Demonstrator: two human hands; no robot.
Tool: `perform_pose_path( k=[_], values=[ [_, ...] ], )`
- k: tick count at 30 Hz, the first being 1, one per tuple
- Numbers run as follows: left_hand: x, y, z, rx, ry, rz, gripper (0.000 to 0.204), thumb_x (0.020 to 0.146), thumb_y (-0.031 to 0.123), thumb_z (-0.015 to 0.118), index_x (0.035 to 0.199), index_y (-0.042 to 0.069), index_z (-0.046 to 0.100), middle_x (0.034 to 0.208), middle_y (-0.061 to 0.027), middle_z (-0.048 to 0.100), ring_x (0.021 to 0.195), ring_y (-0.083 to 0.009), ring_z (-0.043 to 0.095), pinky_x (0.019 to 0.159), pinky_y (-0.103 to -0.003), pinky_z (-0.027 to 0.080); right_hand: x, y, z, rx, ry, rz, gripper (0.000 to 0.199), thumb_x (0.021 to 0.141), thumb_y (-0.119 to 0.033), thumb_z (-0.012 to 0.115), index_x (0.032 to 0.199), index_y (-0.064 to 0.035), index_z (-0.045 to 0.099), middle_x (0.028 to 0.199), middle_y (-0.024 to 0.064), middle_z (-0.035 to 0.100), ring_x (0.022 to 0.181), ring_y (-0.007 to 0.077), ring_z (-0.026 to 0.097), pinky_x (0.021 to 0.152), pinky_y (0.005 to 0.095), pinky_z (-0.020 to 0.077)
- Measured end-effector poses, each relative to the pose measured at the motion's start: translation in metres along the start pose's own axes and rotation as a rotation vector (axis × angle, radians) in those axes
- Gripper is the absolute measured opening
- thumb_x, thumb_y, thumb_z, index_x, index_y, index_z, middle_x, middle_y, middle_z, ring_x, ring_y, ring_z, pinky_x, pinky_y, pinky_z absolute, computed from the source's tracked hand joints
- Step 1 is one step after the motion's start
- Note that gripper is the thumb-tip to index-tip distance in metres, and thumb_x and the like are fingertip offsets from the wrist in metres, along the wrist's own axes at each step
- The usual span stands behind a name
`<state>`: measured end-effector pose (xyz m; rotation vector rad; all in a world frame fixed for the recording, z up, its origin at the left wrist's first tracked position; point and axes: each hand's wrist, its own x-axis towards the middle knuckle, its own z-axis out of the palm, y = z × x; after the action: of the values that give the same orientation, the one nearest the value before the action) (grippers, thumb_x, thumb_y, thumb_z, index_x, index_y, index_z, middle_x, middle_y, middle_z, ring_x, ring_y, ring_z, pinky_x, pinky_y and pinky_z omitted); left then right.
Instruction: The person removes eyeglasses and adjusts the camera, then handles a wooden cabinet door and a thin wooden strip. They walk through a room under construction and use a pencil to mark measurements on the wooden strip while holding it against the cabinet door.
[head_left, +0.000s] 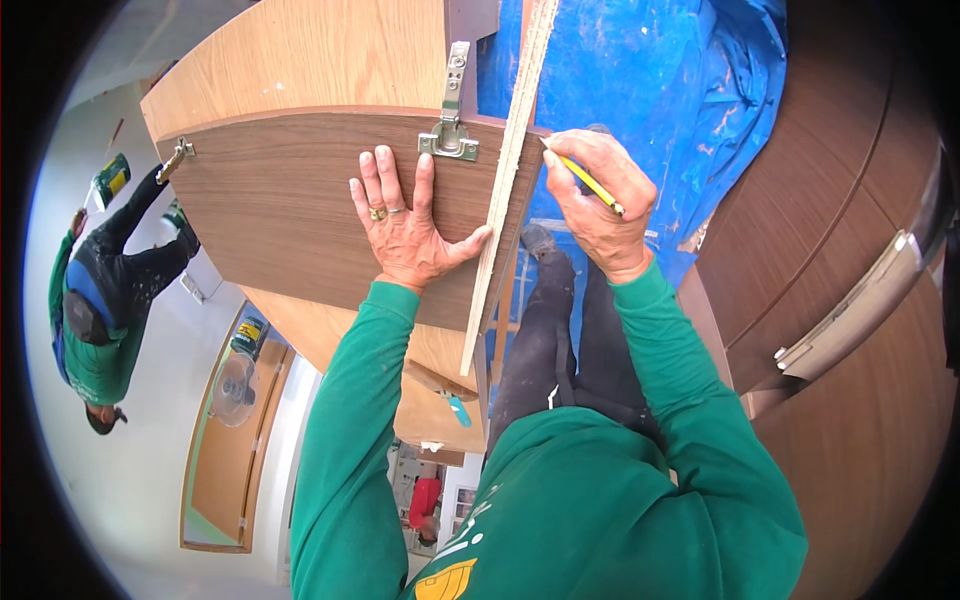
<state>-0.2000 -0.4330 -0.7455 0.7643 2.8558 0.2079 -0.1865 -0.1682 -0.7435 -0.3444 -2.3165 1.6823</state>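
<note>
The dark brown panel [290,215] is showing a smooth, matt wood-grain face, the pale wooden strip [505,190] across it is looking rough and splintery, and the lighter board [310,60] underneath is displaying a smooth, satiny wood grain. The hinge [450,145] is glinting as shiny silvery metal, while the pencil [592,185] is showing a smooth yellow coat. Blue sheeting [640,80] is creasing like glossy, dust-smeared plastic, and the green top [580,490] is looking like soft, matt cloth.
</note>
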Motion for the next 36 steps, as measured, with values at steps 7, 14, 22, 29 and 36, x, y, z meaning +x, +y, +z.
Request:
perform_pose_path(
  k=[7,14,22,29,36],
  values=[
    [-0.0011,0.0001,-0.0008,0.006,-0.004,0.000,0.119,0.074,0.090,0.059,0.164,0.017,0.031,0.170,-0.0255,0.017,0.158,-0.0468,0.013,0.123,-0.067,0.012,-0.0003,-0.0029,0.0006,-0.011,0.012,0.015,0.017,0.081,0.004,0.078,0.097,-0.0018,0.074,0.092,0.0100,0.075,0.087,0.0277,0.074,0.079,0.0368,0.0588],
    [-0.0004,-0.0009,0.0023,-0.001,0.013,0.006,0.119,0.074,0.091,0.059,0.164,0.018,0.030,0.170,-0.0250,0.017,0.158,-0.0468,0.013,0.123,-0.067,0.012,0.0015,-0.0021,-0.0010,-0.014,-0.006,0.013,0.017,0.081,0.003,0.078,0.097,-0.0014,0.074,0.092,0.0106,0.075,0.087,0.0283,0.074,0.079,0.0368,0.0587],
    [-0.0008,0.0011,0.0003,0.003,0.004,-0.002,0.119,0.074,0.091,0.058,0.165,0.019,0.030,0.170,-0.0248,0.017,0.158,-0.0472,0.013,0.123,-0.067,0.012,0.0009,-0.0005,-0.0017,0.008,-0.001,0.013,0.017,0.081,0.003,0.077,0.097,-0.0010,0.074,0.091,0.0109,0.075,0.087,0.0285,0.074,0.079,0.0375,0.0586],
    [-0.0006,0.0012,0.0019,0.010,0.012,0.000,0.120,0.074,0.092,0.057,0.164,0.019,0.030,0.170,-0.0253,0.018,0.157,-0.0479,0.015,0.122,-0.067,0.012,-0.0003,0.0018,-0.0023,0.004,-0.018,0.004,0.017,0.081,0.003,0.077,0.097,-0.0011,0.073,0.093,0.0106,0.075,0.088,0.0287,0.074,0.080,0.0381,0.0587],
    [-0.0003,0.0003,0.0030,0.009,0.012,0.002,0.120,0.074,0.092,0.057,0.164,0.019,0.030,0.170,-0.0254,0.017,0.157,-0.0480,0.014,0.123,-0.067,0.012,0.0003,0.0042,-0.0014,-0.004,-0.019,-0.014,0.018,0.081,0.004,0.078,0.098,-0.0013,0.073,0.093,0.0106,0.075,0.088,0.0285,0.074,0.081,0.0379,0.0588]
  ],
)
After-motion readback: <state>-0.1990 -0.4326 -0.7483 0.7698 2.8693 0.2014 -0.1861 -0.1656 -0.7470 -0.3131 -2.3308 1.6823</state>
